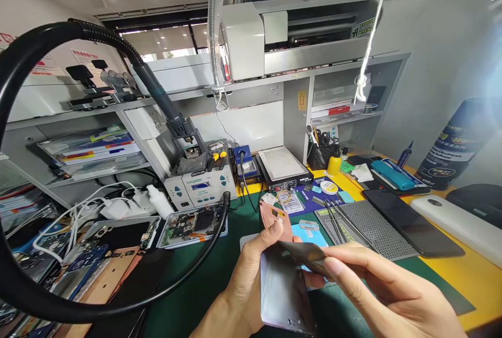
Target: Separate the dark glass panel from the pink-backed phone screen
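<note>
Two bare hands were seen over a green mat (219, 275): a phone panel (284, 291) was clamped in the left hand (245, 280), while a dark film (308, 257) was pinched shut between the fingers of the right hand (376, 286), lifted off the panel's top edge. Judged from this, the film could be creased or torn by a hurried pull. A cluttered repair bench was shown, with a soldering station (200, 186), tweezers (337, 220) and shelves behind.

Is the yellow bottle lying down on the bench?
No, the yellow bottle stands upright beside the black tool holder.
</note>
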`<state>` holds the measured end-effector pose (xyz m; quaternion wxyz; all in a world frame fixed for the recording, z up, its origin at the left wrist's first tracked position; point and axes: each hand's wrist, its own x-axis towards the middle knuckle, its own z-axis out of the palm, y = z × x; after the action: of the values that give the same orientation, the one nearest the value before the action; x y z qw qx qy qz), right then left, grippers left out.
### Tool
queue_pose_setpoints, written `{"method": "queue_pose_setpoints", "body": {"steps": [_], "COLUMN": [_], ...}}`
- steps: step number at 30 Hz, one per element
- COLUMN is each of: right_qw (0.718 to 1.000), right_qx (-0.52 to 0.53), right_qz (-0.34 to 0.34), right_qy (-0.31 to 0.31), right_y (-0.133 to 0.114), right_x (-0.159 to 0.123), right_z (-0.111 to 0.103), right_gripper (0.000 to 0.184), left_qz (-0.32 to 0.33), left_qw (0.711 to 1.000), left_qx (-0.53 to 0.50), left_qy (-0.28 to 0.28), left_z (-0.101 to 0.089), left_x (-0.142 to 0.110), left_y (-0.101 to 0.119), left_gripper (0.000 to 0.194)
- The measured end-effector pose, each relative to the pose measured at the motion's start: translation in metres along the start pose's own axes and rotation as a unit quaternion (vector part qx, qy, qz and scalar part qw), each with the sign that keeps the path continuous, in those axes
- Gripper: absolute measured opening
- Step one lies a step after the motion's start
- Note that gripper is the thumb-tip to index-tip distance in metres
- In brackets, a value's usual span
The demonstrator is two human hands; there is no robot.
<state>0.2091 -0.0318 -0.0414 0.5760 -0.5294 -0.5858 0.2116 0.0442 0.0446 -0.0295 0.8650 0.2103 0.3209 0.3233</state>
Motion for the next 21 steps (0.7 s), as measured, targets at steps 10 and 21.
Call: {"method": "queue_pose_setpoints", "body": {"steps": [10,21], "right_qw": [1.000,0.994], "right_qx": [0.018,-0.049], "right_qz": [0.006,0.042], "right_qy": [-0.002,0.090], "right_y": [-0.001,0.027], "right_x": [-0.002,-0.019], "right_z": [0.002,-0.004], "right_gripper": [0.011,0.017], "left_qz": [-0.026,0.062], "left_qw": [0.997,0.997], "left_qx": [0.006,-0.028], "left_qy": [-0.077,-0.024], "left_z": [-0.013,-0.003], "left_x": [0.004,0.008], "left_y": [-0.006,-0.005], "left_gripper": [0.049,0.030]}}
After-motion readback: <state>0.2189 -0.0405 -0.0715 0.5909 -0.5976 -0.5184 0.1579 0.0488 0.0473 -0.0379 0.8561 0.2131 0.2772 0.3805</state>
